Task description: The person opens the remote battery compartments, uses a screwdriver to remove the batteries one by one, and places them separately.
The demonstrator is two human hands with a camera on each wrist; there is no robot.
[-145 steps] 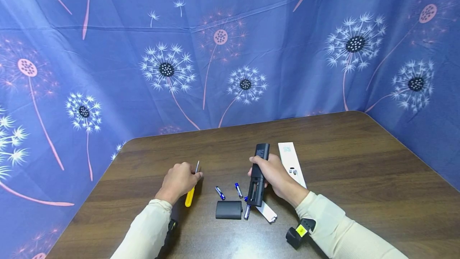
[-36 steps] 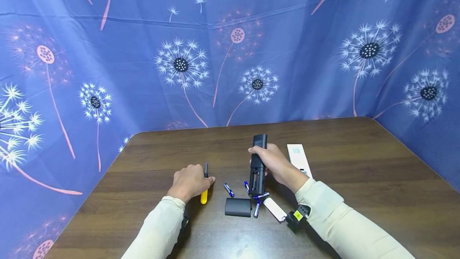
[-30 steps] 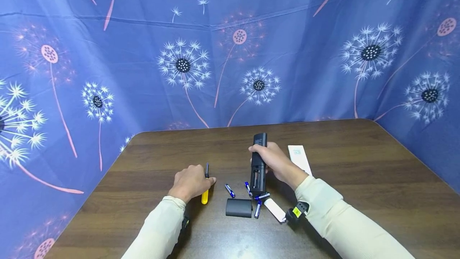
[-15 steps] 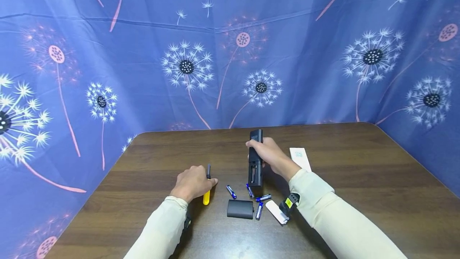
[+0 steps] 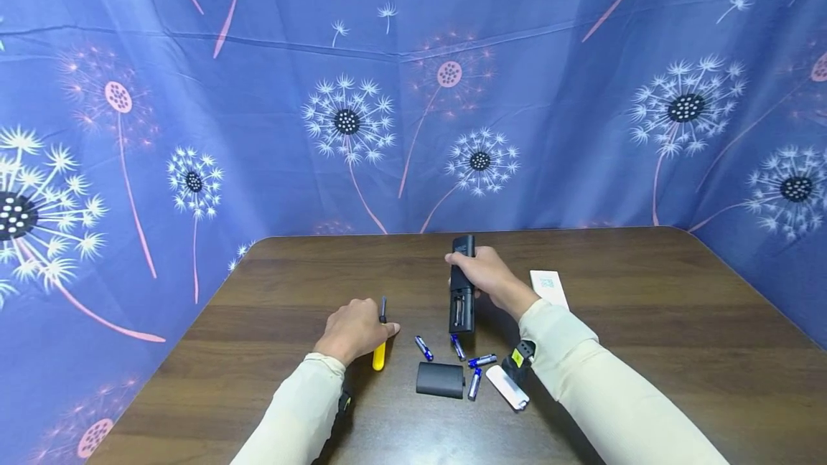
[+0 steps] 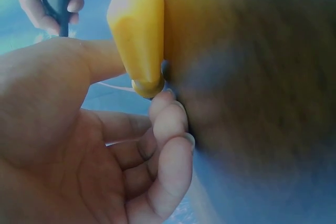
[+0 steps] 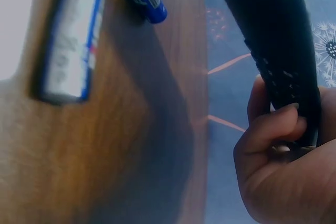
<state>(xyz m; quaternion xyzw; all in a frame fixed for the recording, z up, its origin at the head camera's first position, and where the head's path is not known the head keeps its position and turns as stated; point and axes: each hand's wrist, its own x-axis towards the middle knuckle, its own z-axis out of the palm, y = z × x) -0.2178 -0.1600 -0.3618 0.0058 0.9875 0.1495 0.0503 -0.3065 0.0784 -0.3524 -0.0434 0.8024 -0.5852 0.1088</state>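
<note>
In the head view my right hand (image 5: 486,273) grips a black remote control (image 5: 461,311), its underside up and its battery compartment uncovered. Fingers curl round the remote's (image 7: 275,30) body in the right wrist view. My left hand (image 5: 355,327) is low at the table beside a yellow-handled screwdriver (image 5: 379,357) with a dark shaft. Its thumb crosses the screwdriver, and curled fingertips meet the narrow end of the handle (image 6: 137,30) in the left wrist view. Several blue-and-white batteries (image 5: 474,383) lie in front of the remote. Whether the compartment holds any is too small to tell.
A flat black rectangular piece (image 5: 440,380) lies on the wooden table (image 5: 310,264) beside the batteries. Near my right wrist lies a short white piece (image 5: 507,387). A white bar (image 5: 548,287) is partly hidden by my right sleeve. Behind hangs a blue dandelion-patterned cloth (image 5: 258,77).
My right hand has moved the remote back, away from the batteries it partly covered. My left thumb now stretches across the screwdriver. The head view has shifted a little.
</note>
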